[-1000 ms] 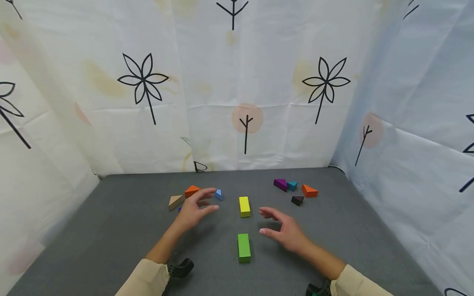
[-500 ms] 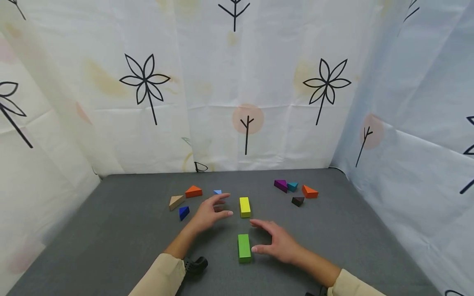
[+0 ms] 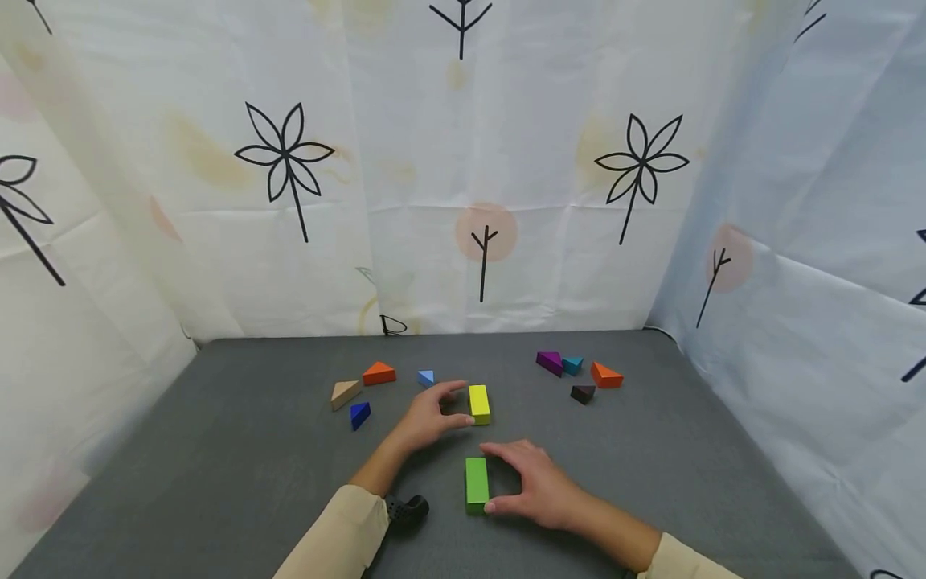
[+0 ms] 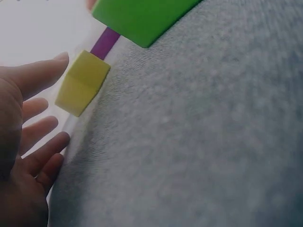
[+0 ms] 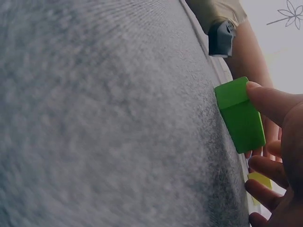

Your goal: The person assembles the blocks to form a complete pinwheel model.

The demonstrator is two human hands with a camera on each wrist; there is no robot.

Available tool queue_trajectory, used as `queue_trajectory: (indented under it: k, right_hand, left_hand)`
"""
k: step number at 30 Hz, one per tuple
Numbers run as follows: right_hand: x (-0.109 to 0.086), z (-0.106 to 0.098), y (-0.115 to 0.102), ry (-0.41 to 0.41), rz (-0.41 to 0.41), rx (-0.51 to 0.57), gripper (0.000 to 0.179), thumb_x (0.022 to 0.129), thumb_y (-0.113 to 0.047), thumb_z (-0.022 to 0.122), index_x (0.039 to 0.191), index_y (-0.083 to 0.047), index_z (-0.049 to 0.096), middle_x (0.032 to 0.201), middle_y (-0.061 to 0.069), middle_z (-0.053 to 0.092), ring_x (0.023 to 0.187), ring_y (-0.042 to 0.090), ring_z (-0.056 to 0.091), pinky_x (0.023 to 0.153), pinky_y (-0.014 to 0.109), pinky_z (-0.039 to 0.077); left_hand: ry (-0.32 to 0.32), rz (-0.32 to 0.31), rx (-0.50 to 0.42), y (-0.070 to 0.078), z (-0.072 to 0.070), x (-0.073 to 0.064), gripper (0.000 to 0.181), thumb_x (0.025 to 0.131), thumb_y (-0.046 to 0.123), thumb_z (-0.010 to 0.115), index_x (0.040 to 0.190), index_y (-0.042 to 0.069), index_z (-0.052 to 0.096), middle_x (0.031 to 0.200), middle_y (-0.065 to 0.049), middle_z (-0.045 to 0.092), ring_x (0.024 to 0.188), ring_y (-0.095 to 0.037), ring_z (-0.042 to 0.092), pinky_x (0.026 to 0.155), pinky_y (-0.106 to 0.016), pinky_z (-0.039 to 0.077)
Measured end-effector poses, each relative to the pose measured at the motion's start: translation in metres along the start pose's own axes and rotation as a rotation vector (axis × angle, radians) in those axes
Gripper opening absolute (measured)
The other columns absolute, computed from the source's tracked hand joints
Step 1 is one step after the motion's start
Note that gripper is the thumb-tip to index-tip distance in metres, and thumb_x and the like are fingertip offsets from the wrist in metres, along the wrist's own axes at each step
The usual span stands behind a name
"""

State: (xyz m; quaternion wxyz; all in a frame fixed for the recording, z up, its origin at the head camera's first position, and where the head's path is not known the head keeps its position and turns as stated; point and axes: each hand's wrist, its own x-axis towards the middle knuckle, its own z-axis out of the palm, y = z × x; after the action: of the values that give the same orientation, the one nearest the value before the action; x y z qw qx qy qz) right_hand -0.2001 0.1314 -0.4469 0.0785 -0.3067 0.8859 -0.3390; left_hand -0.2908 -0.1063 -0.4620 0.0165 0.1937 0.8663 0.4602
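A yellow block [image 3: 479, 404] and, nearer, a green block [image 3: 476, 485] lie lengthwise on the grey table. My left hand [image 3: 427, 420] is at the yellow block's left side, thumb tip at its near corner and fingers spread toward its far end. In the left wrist view, those fingers [image 4: 45, 150] are parted and loosely bent. My right hand [image 3: 538, 486] spans the green block's right side, with the thumb at the near corner and the forefinger by the far end. The right wrist view has the thumb tip overlapping the green block [image 5: 241, 118], the other fingers apart.
Back left lie a tan triangle [image 3: 344, 394], a red-orange one [image 3: 379, 373], a dark blue one [image 3: 359, 415] and a light blue one [image 3: 426, 377]. Purple [image 3: 549, 363], teal [image 3: 572, 366], orange [image 3: 605, 375] and dark brown [image 3: 582, 394] pieces sit back right. Patterned curtains [image 3: 405, 161] border the table.
My left hand has moved right, up to the yellow block, uncovering the dark blue triangle. My right hand has come left and nearer, to the green block. Both blocks stay in place.
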Motion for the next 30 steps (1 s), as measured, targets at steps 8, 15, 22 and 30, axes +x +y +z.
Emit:
queue_trajectory:
  k: [8,15,22,30]
  right_hand:
    - [-0.002,0.004,-0.002,0.023,-0.015,-0.034,0.074,0.077,-0.053,0.077,0.138,-0.018,0.055,0.128,-0.009,0.058,0.114,0.015,0.048,0.096,0.050,0.036]
    - [-0.003,0.004,-0.003,0.008,0.041,-0.024,0.072,0.076,-0.053,0.078,0.138,-0.023,0.055,0.125,-0.011,0.058,0.111,0.014,0.046,0.093,0.049,0.037]
    - [-0.002,0.003,-0.004,-0.006,0.060,-0.008,0.071,0.076,-0.053,0.078,0.136,-0.023,0.056,0.125,-0.013,0.057,0.111,0.014,0.045,0.093,0.048,0.038]
    - [0.001,0.001,-0.005,0.010,0.055,-0.006,0.070,0.077,-0.052,0.078,0.136,-0.022,0.056,0.124,-0.011,0.058,0.111,0.016,0.046,0.091,0.049,0.039]
  left_hand:
    - [0.000,-0.003,0.085,0.003,0.006,0.010,0.069,0.081,0.039,0.080,0.138,0.011,0.055,0.130,-0.011,0.058,0.113,-0.027,0.056,0.095,-0.049,0.044]
    - [0.009,-0.010,0.137,0.005,0.009,0.013,0.069,0.080,0.040,0.080,0.138,0.011,0.056,0.127,-0.009,0.060,0.108,-0.025,0.056,0.092,-0.048,0.045]
    - [0.010,-0.068,0.126,0.006,0.008,0.013,0.066,0.078,0.040,0.081,0.135,0.015,0.059,0.125,-0.008,0.061,0.108,-0.026,0.058,0.091,-0.048,0.047]
    - [0.031,-0.090,0.107,0.004,0.006,0.010,0.065,0.076,0.039,0.084,0.132,0.016,0.061,0.122,-0.005,0.062,0.106,-0.023,0.059,0.088,-0.045,0.048]
